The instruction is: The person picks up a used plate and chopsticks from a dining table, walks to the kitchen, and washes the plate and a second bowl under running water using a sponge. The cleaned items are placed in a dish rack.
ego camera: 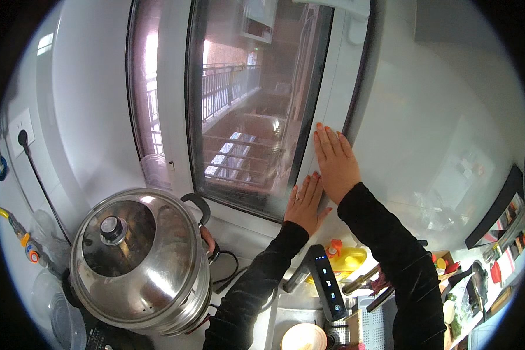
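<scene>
Both my hands rest against the lower right of a white window frame (332, 87), with nothing in them. My right hand (339, 164) lies palm-down, higher up, its fingers pointing towards the top of the frame. Below and left of it, my left hand (305, 204) presses near the frame's bottom corner, with a ring on one finger. The dark-edged window pane (245, 105) looks shut, and a railing shows through its glass. Black sleeves cover both forearms.
A large stainless steel steamer pot (170, 262) with a domed lid stands left. Below my hands are a black faucet with a lit display (327, 284), a yellow bottle (352, 260), a sink (288, 308) and a bowl (304, 337). Bagged vegetables (457, 310) lie right.
</scene>
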`<move>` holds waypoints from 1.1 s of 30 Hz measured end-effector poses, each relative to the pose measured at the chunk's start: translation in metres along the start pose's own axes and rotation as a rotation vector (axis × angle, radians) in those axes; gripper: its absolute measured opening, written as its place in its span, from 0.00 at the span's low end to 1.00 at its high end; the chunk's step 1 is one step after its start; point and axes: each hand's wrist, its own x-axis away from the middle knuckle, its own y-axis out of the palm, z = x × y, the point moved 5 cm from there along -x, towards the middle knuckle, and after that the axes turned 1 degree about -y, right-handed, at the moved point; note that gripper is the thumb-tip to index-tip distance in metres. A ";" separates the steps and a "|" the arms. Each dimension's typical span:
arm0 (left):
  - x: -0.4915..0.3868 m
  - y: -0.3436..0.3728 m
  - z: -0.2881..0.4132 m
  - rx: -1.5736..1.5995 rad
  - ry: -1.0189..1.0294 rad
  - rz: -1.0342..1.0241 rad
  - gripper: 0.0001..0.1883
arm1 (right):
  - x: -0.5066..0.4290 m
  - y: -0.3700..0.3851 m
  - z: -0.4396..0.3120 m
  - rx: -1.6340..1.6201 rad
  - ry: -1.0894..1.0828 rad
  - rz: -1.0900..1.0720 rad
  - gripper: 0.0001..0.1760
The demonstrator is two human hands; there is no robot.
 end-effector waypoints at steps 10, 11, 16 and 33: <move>-0.001 0.004 0.005 -0.135 -0.003 -0.029 0.38 | 0.008 -0.002 0.007 -0.054 -0.031 0.114 0.35; -0.002 0.007 0.007 -0.147 -0.001 -0.063 0.38 | 0.010 0.002 0.010 -0.077 -0.028 0.093 0.35; 0.000 0.007 0.005 -0.060 -0.014 -0.071 0.44 | 0.009 0.006 0.017 -0.215 -0.017 0.143 0.34; -0.011 -0.007 0.003 0.074 -0.142 0.195 0.50 | 0.040 -0.025 0.026 -0.405 -0.065 0.384 0.23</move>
